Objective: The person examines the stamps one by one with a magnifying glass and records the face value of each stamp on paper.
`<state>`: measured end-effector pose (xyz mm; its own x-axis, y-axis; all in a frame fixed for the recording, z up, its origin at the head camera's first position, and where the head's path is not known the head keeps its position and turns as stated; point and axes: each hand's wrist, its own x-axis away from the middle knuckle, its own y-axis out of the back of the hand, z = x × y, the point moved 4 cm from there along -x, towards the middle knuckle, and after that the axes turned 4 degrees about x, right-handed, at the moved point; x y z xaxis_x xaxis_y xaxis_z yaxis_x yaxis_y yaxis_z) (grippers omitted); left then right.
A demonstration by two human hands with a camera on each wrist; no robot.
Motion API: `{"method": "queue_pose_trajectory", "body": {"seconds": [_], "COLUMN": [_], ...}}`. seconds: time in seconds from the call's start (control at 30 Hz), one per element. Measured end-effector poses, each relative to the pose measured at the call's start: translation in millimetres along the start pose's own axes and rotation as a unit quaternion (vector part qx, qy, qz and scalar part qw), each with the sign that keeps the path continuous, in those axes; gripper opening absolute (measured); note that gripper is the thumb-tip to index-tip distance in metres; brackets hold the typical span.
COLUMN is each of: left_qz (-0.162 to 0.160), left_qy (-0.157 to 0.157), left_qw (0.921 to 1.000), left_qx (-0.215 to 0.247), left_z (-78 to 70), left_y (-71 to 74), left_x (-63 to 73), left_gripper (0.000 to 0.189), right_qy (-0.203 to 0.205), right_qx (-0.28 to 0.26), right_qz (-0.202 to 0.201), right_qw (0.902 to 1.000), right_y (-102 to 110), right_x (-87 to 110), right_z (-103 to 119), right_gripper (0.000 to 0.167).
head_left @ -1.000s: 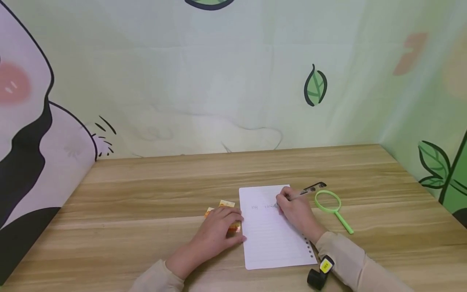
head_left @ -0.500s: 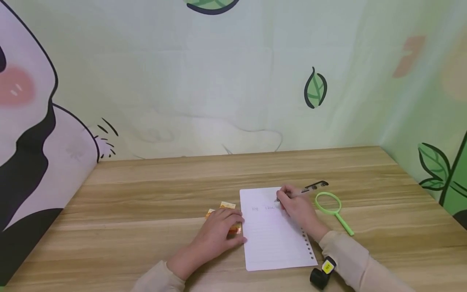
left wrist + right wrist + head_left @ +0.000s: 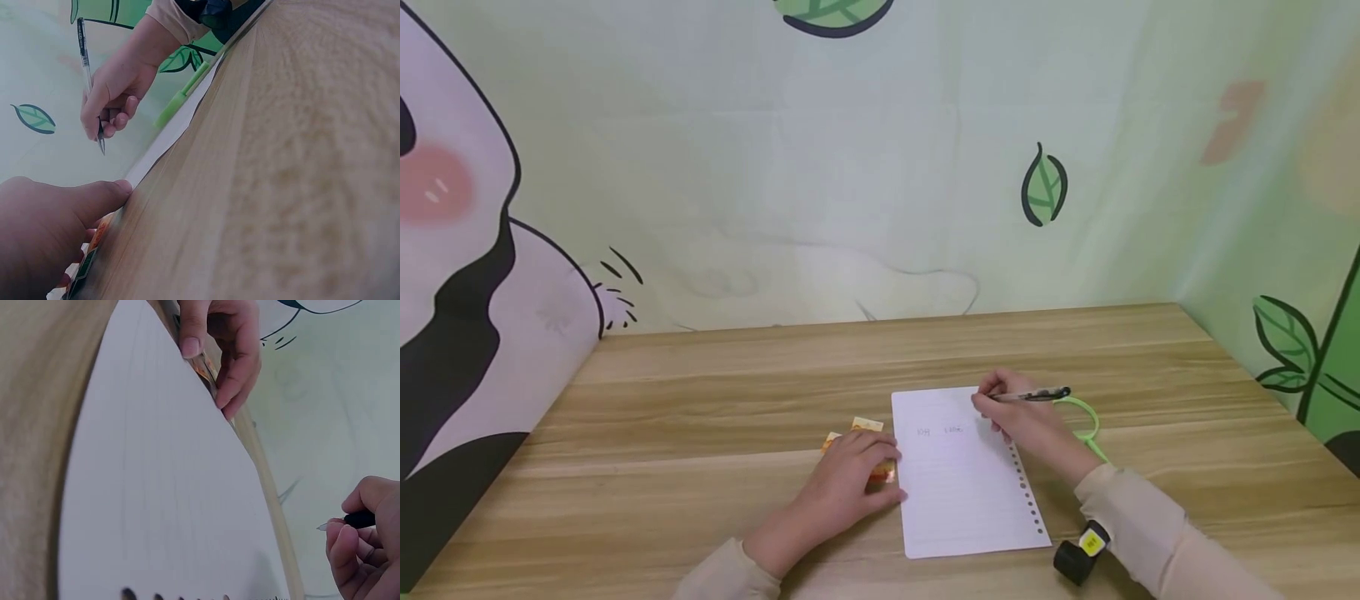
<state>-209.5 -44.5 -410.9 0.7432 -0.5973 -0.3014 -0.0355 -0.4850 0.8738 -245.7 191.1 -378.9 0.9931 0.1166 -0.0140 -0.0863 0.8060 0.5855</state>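
A sheet of lined white paper (image 3: 962,508), punched with holes along its right side, lies on the table with two short bits of handwriting near its top. My right hand (image 3: 1021,421) pinches a clear-barrelled pen (image 3: 1037,394) with a black clip, over the sheet's upper right corner. In the right wrist view the pen's tip (image 3: 322,527) points out from the fingers, raised off the paper. My left hand (image 3: 848,475) rests with relaxed fingers at the paper's left edge, its thumb (image 3: 112,190) touching that edge. Orange-yellow packets (image 3: 867,424) lie partly hidden under its fingers.
A green magnifying glass (image 3: 1096,448) lies right of the paper, partly covered by the right hand and forearm. The wooden table (image 3: 737,383) ends at a cartoon-printed wall (image 3: 850,192). A black wrist camera (image 3: 1077,560) hangs at the right sleeve.
The right hand has lifted the pen off the writing and moved slightly right, and the pen now lies flatter. The magnifying glass is now partly covered. The left hand stays in place.
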Motion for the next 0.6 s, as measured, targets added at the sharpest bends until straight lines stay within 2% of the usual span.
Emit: {"method": "queue_pose_trajectory", "body": {"seconds": [0.2, 0.37, 0.6], "left_qz": [0.003, 0.009, 0.008], "left_qy": [0.004, 0.010, 0.009], "left_qw": [1.0000, 0.9999, 0.9999], "left_qx": [0.002, -0.001, -0.006], "left_z": [-0.2, -1.3, -0.3], "left_y": [0.1, 1.1, 0.3], "left_x": [0.1, 0.4, 0.4], "left_gripper": [0.037, 0.038, 0.038], "right_qy": [-0.007, -0.013, 0.030], "right_qx": [0.033, 0.026, 0.011], "right_qz": [0.006, 0.022, 0.060], "right_qw": [0.9994, 0.9994, 0.9977], "right_y": [7.7, 12.7, 19.6], "right_x": [1.1, 2.3, 7.6], "right_z": [0.6, 1.9, 6.8], "right_gripper": [0.021, 0.018, 0.014]}}
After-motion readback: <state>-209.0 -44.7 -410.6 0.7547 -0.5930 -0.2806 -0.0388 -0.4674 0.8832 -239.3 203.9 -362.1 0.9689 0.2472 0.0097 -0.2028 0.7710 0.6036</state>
